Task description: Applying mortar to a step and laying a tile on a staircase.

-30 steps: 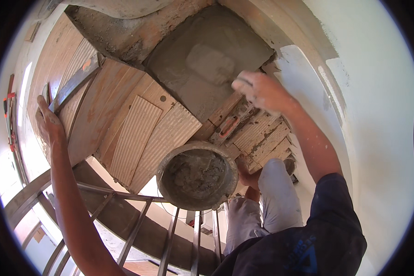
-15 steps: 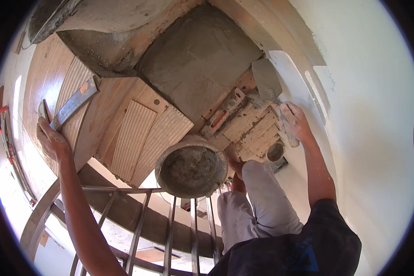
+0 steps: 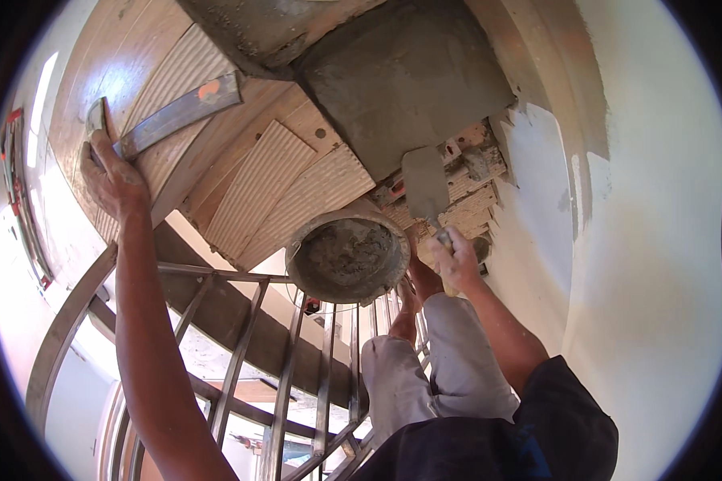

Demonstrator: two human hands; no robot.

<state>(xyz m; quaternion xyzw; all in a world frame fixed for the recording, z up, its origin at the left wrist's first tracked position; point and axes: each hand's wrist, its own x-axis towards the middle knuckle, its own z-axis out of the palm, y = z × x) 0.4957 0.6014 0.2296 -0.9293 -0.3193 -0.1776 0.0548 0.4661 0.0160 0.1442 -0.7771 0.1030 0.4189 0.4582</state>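
Note:
My right hand (image 3: 455,258) is closed round the handle of a mortar-smeared trowel (image 3: 426,180). Its flat blade points away from me, over the near border of a smoothed grey mortar bed (image 3: 409,88). Far to the left, my left hand (image 3: 119,180) grips a metal square (image 3: 180,112) with an orange mark near its blade's tip. The square lies across wood-patterned tiles (image 3: 80,88). Between my arms stands a bucket (image 3: 290,260), holding wet grey mortar (image 3: 353,250). A level (image 3: 395,189) lies partly hidden behind the trowel blade.
Ridged tile pieces (image 3: 265,168) lie on the step left of the bucket. A metal railing (image 3: 241,353) curves below it. A pale wall (image 3: 642,264) rises on the right, partly coated grey. Mortar-splattered ridged tiles (image 3: 477,204) lie beyond my right hand.
My right hand has brought the trowel from beside the right wall in toward the bucket. The whole view has shifted. My left hand stays at the square.

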